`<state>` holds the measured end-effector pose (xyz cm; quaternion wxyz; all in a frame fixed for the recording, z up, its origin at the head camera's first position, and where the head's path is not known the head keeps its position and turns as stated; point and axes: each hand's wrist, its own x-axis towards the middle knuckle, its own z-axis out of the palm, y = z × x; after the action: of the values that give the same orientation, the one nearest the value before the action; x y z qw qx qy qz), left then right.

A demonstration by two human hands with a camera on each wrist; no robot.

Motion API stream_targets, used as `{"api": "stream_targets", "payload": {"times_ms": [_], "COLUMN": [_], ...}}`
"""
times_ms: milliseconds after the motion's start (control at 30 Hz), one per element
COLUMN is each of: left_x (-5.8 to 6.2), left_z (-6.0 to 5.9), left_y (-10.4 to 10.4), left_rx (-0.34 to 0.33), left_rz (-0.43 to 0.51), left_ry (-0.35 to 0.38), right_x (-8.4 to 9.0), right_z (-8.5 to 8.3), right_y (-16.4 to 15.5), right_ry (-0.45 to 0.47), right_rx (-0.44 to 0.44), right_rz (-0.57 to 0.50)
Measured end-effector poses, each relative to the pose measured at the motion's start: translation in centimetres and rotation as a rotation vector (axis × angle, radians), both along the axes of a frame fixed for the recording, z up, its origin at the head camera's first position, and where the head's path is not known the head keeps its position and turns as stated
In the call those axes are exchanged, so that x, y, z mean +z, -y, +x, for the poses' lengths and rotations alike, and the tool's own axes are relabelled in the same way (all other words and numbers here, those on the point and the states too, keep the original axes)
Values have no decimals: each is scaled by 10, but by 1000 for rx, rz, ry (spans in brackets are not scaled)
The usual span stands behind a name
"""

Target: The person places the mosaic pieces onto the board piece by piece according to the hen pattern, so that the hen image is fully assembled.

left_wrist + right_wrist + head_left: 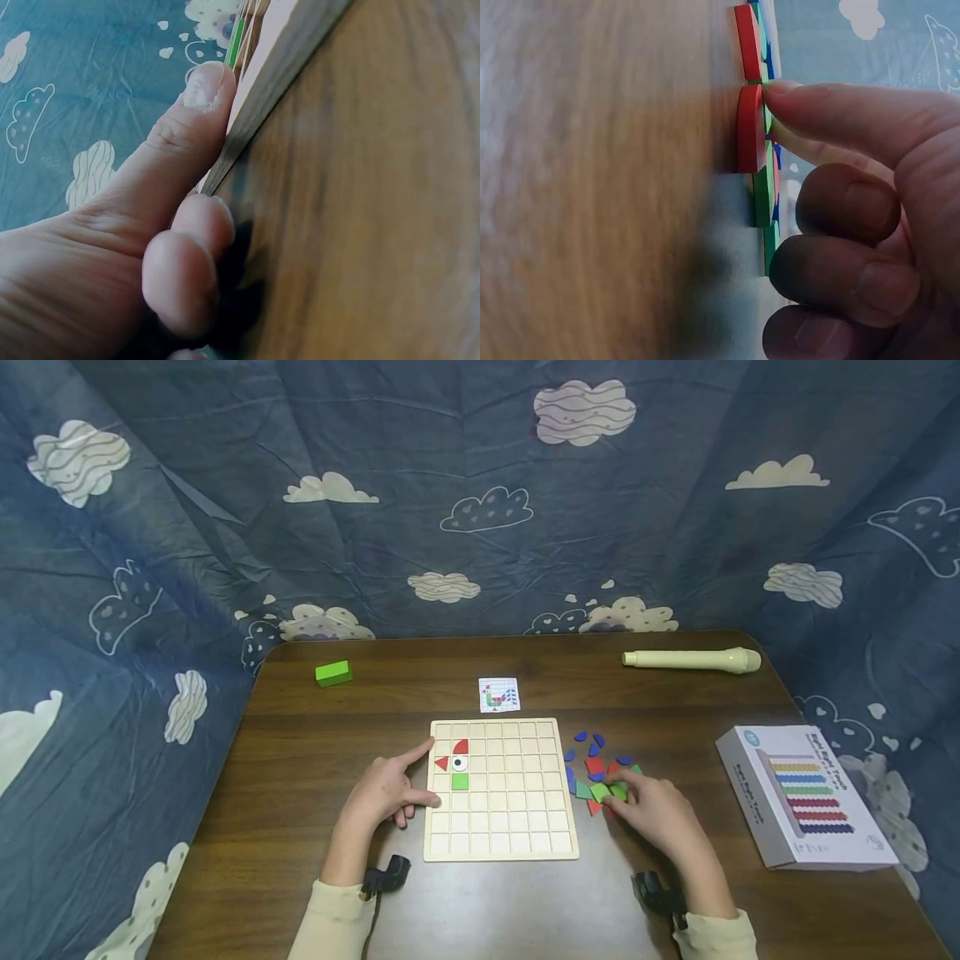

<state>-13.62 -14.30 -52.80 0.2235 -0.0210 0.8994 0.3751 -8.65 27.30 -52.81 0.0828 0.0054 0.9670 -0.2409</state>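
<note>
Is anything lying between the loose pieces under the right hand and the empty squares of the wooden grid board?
Nothing visible does. The right hand rests on the loose pieces just off the board's right edge; only bare table separates them, and the nearest squares are empty.

Cream long sleeves (341,918) cover both forearms, with a black wrist-mounted camera (386,874) strapped above each cuff.

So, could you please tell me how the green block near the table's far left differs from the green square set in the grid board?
The green block is thick and oblong, while the green square is a thin flat tile. The block lies alone on the table, far from both hands; the square sits in a cell of the grid board, below the eye tile, close to the left hand. The block lies askew; the square lines up with the grid. Both are bright green.
</note>
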Motion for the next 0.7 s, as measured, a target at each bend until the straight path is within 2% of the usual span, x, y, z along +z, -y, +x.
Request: {"api": "stream_targets", "payload": {"times_ms": [433, 700], "left_x": [0, 0], "left_z": [-2, -2], "left_y": [1, 0], "left_rx": [-56, -37], "left_rz": [-18, -33], "left_ry": [5, 4], "right_x": [1, 1], "right_z": [0, -1], "right_y": [6, 6], "right_ry": [-33, -12], "right_rx": [20, 0], "right_rz": [19, 20]}}
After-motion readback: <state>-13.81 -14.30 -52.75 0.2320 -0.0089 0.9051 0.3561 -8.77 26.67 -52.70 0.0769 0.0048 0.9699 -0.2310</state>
